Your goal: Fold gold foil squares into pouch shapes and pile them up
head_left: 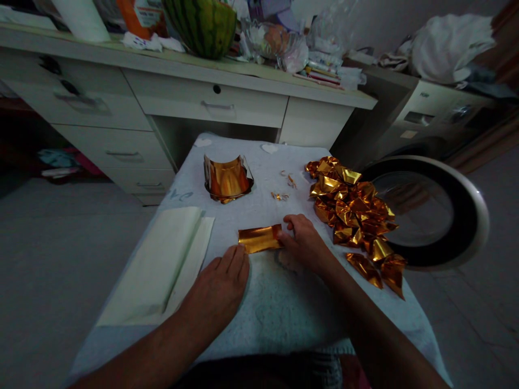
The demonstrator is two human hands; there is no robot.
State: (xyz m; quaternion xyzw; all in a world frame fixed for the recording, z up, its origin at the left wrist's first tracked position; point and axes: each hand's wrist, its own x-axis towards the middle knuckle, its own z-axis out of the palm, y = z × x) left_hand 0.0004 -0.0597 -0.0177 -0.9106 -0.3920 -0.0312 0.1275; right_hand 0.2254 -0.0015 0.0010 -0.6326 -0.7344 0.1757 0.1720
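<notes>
**Forearms Frame a Gold Foil Strip (pixel 260 239)**

Head view: nearest the camera, the person's forearms enter at seven and five o'clock, cut off by the frame; dark clothing between them is hard to read. The smooth, gently curved strip lies on the pale cloth (pixel 284 319), mid-frame. The left hand (pixel 224 281) lies flat, fingers together, fingertips at its left end. The right hand (pixel 303 242) has its thumb on the right end, apart from its curled fingers; its palm is hidden.

From the strip, folded pale paper (pixel 156 265) lies at eight o'clock, curved foil sheets (pixel 229 179) at eleven, thin foil curls (pixel 279 196) at one, and crumpled foil pieces (pixel 357 208) at two to three. At twelve, on the counter (pixel 259 69), a clear bowl (pixel 265 44) holds blurred roundish items.
</notes>
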